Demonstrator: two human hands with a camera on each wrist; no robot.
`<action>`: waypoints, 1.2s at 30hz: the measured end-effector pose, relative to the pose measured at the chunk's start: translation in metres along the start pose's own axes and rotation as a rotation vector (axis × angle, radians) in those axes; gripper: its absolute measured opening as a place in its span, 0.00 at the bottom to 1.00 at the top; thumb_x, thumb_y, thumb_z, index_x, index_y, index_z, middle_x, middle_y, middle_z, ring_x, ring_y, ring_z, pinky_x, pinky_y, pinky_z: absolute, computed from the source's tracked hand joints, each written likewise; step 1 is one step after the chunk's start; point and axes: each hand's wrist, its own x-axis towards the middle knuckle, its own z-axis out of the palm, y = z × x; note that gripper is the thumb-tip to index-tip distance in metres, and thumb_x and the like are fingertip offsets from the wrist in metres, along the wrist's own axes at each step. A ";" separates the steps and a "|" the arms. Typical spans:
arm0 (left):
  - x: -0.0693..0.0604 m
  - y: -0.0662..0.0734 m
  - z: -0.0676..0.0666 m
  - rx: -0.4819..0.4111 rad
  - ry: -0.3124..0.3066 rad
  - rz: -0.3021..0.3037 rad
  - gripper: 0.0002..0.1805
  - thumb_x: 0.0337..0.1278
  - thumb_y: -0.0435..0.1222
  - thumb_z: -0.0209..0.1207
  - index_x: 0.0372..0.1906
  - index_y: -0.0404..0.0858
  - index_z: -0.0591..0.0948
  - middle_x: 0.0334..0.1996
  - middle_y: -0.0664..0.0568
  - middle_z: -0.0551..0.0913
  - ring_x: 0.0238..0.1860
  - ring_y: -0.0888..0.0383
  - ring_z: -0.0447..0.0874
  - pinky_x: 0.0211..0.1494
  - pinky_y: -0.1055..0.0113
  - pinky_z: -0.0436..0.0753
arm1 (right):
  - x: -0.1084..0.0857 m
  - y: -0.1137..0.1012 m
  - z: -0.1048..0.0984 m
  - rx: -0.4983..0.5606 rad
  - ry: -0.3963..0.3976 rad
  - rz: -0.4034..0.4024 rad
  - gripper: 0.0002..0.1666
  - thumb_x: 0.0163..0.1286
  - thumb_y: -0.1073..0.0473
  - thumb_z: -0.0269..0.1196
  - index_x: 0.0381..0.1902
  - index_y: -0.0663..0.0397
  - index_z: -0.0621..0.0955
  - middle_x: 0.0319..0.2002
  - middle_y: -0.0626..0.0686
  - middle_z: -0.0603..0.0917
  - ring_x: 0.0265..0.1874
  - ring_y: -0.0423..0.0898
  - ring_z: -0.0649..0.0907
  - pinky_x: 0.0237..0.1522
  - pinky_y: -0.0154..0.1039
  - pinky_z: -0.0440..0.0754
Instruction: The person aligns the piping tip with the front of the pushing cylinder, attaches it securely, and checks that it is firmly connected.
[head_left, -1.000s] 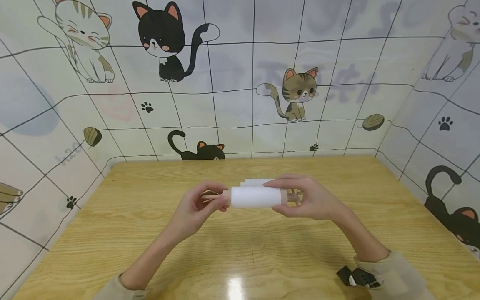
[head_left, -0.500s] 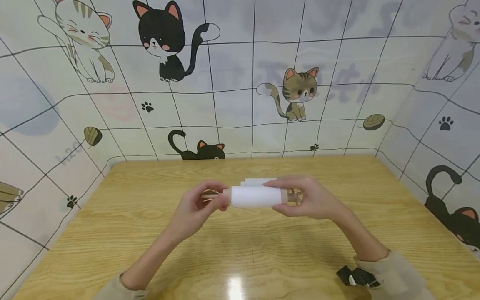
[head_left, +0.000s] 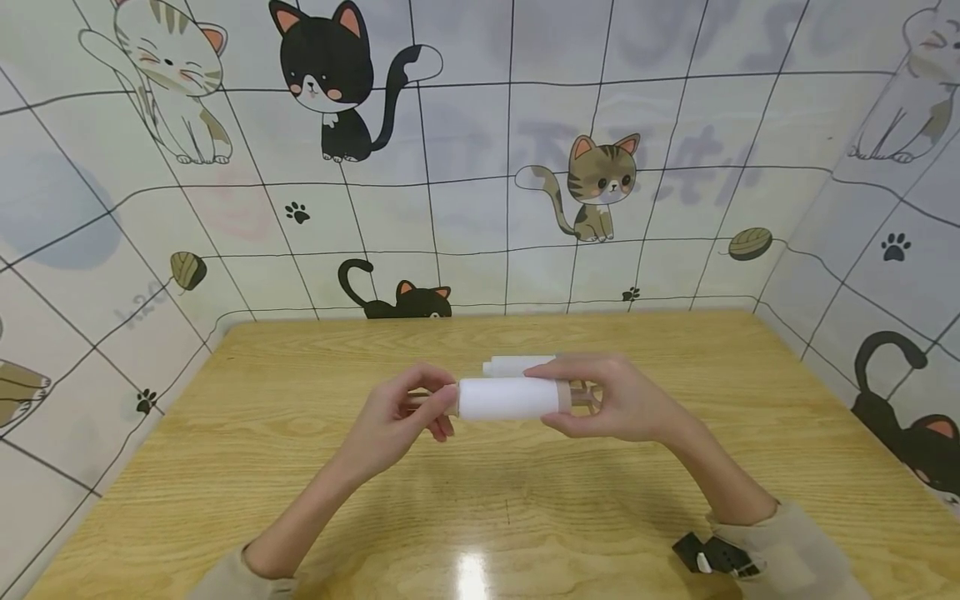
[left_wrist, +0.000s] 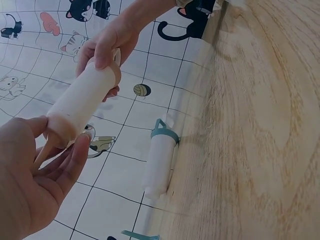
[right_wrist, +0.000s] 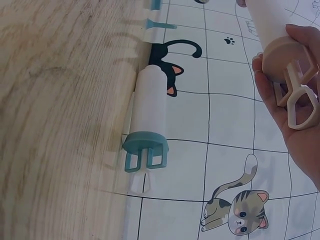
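A white syringe-like tube (head_left: 510, 398) with beige ends is held level above the table. My left hand (head_left: 397, 421) pinches its left beige end (left_wrist: 60, 131) between thumb and fingers, and a thin beige stem (left_wrist: 46, 152) runs into the palm. My right hand (head_left: 618, 396) grips the other end, thumb below and fingers over the top. A beige handle with loops (right_wrist: 300, 100) sticks out there toward the right palm. Behind it on the table lies a second white tube (right_wrist: 150, 102) with a teal collar (right_wrist: 145, 142), partly hidden by my right hand in the head view.
Beyond the tubes, the wooden table (head_left: 480, 500) meets a cat-patterned backdrop (head_left: 465, 208). A thin teal piece (right_wrist: 161, 24) lies near the table's far edge. A black device (head_left: 716, 554) sits by my right sleeve (head_left: 787, 550).
The held tube has come slightly down and toward me, showing a wider gap to the tube behind. My left fingers have shifted around its beige end. The right hand keeps its grip.
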 end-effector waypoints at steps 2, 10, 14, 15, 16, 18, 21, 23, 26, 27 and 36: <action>0.000 0.000 0.000 0.008 -0.002 -0.006 0.06 0.73 0.34 0.58 0.49 0.37 0.80 0.39 0.43 0.82 0.28 0.47 0.86 0.33 0.54 0.89 | 0.000 -0.001 0.000 0.006 -0.002 0.012 0.28 0.57 0.63 0.75 0.57 0.52 0.84 0.50 0.52 0.87 0.41 0.44 0.84 0.31 0.37 0.86; 0.000 -0.001 -0.002 -0.032 -0.035 0.001 0.08 0.73 0.32 0.57 0.51 0.34 0.78 0.36 0.40 0.82 0.27 0.46 0.85 0.32 0.52 0.89 | 0.000 -0.001 -0.001 0.013 -0.002 0.031 0.28 0.58 0.63 0.76 0.57 0.52 0.84 0.52 0.52 0.86 0.44 0.46 0.85 0.34 0.39 0.88; 0.001 -0.003 -0.003 -0.022 -0.049 0.045 0.06 0.72 0.30 0.57 0.50 0.33 0.78 0.36 0.40 0.82 0.26 0.48 0.84 0.32 0.55 0.89 | -0.001 0.000 -0.001 0.028 -0.006 0.038 0.28 0.58 0.63 0.75 0.58 0.52 0.84 0.52 0.52 0.86 0.44 0.46 0.85 0.32 0.41 0.88; 0.001 -0.003 -0.003 -0.014 -0.052 0.059 0.06 0.72 0.29 0.57 0.49 0.33 0.78 0.36 0.41 0.82 0.26 0.48 0.84 0.31 0.56 0.89 | -0.001 0.001 -0.001 0.027 -0.006 0.038 0.28 0.58 0.63 0.75 0.58 0.52 0.84 0.52 0.52 0.86 0.43 0.46 0.84 0.31 0.40 0.88; 0.001 -0.004 -0.003 -0.005 -0.054 0.072 0.06 0.72 0.29 0.58 0.49 0.33 0.78 0.36 0.42 0.82 0.26 0.49 0.84 0.31 0.57 0.88 | -0.001 0.001 -0.001 0.024 -0.006 0.036 0.28 0.58 0.63 0.75 0.58 0.52 0.84 0.52 0.52 0.86 0.42 0.45 0.84 0.31 0.40 0.87; 0.001 -0.004 -0.003 0.012 -0.058 0.097 0.06 0.71 0.28 0.58 0.49 0.34 0.78 0.35 0.43 0.82 0.25 0.50 0.83 0.30 0.58 0.88 | -0.001 0.001 -0.001 0.011 -0.004 0.027 0.28 0.57 0.63 0.76 0.57 0.52 0.84 0.51 0.52 0.87 0.40 0.44 0.83 0.30 0.37 0.86; 0.001 -0.005 -0.003 0.031 -0.063 0.127 0.06 0.70 0.27 0.58 0.49 0.34 0.79 0.33 0.45 0.82 0.25 0.51 0.83 0.30 0.59 0.88 | -0.001 0.001 -0.001 -0.003 -0.001 0.016 0.28 0.57 0.63 0.76 0.57 0.51 0.84 0.50 0.51 0.87 0.38 0.42 0.83 0.30 0.35 0.84; 0.001 -0.005 -0.003 0.037 -0.066 0.146 0.07 0.70 0.26 0.59 0.49 0.34 0.79 0.32 0.46 0.83 0.25 0.49 0.83 0.30 0.60 0.88 | -0.001 0.002 -0.001 -0.003 0.000 0.012 0.28 0.56 0.63 0.76 0.57 0.52 0.85 0.49 0.51 0.87 0.37 0.42 0.83 0.29 0.35 0.84; 0.002 -0.006 -0.002 0.051 -0.066 0.183 0.08 0.68 0.25 0.59 0.48 0.34 0.79 0.32 0.47 0.83 0.25 0.48 0.83 0.29 0.60 0.87 | -0.002 0.002 -0.001 0.023 -0.005 0.022 0.28 0.56 0.63 0.76 0.56 0.53 0.85 0.49 0.51 0.87 0.36 0.42 0.83 0.28 0.36 0.85; 0.002 -0.006 -0.002 0.055 -0.066 0.196 0.08 0.68 0.25 0.59 0.48 0.34 0.79 0.32 0.47 0.83 0.25 0.49 0.83 0.28 0.61 0.87 | -0.002 0.002 -0.001 0.037 -0.009 0.027 0.27 0.56 0.64 0.76 0.55 0.53 0.85 0.49 0.52 0.87 0.37 0.43 0.84 0.28 0.36 0.85; 0.004 -0.006 0.001 0.099 -0.060 0.346 0.11 0.62 0.21 0.62 0.48 0.31 0.80 0.35 0.42 0.84 0.27 0.55 0.83 0.28 0.63 0.88 | -0.004 0.004 -0.001 0.157 -0.039 0.089 0.25 0.58 0.65 0.76 0.55 0.55 0.85 0.49 0.53 0.87 0.41 0.47 0.85 0.32 0.40 0.89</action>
